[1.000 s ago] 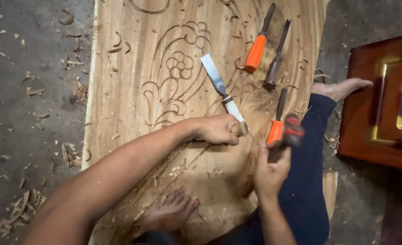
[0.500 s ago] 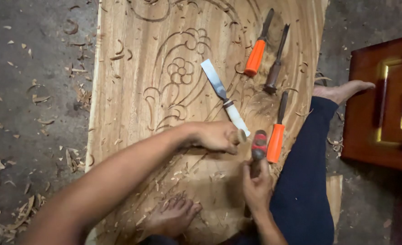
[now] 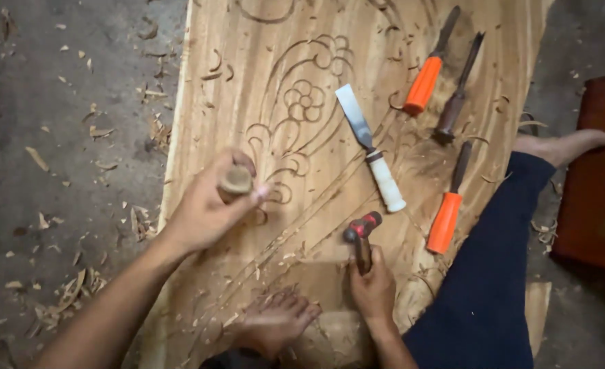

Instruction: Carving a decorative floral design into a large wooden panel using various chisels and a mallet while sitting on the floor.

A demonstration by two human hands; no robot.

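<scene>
Your left hand [image 3: 207, 212] is closed around a chisel [image 3: 236, 182]; its fingers are clamped on the handle, and only the round wooden butt shows, pointing up at you. The blade is hidden under the hand, so you cannot tell exactly where the edge sits, though the hand is over the lower curl of the carved flower scroll [image 3: 296, 116], near the left edge of the plank [image 3: 234, 287].

Your right hand [image 3: 373, 290] grips a small mallet [image 3: 362, 229] by its handle, fingers wrapped tight. Its dark red head is up near the middle of the plank, well apart from the chisel butt.

Your bare foot [image 3: 275, 320] rests on the near end of the plank and seems to pin it down.

Spare tools lie toward the plank's right edge: a wide flat chisel with a white handle [image 3: 371, 147], two orange-handled chisels [image 3: 424, 83] [image 3: 447, 215], and a dark-handled one [image 3: 456, 96].

To do this step well, it seems wise to seat the edge in the drawn line first, hold the handle steady and slightly tilted, and strike the butt squarely with short taps. Keep your left fingers below the butt, and your toes away from the cutting path. Follow the curve in small bites.
</scene>
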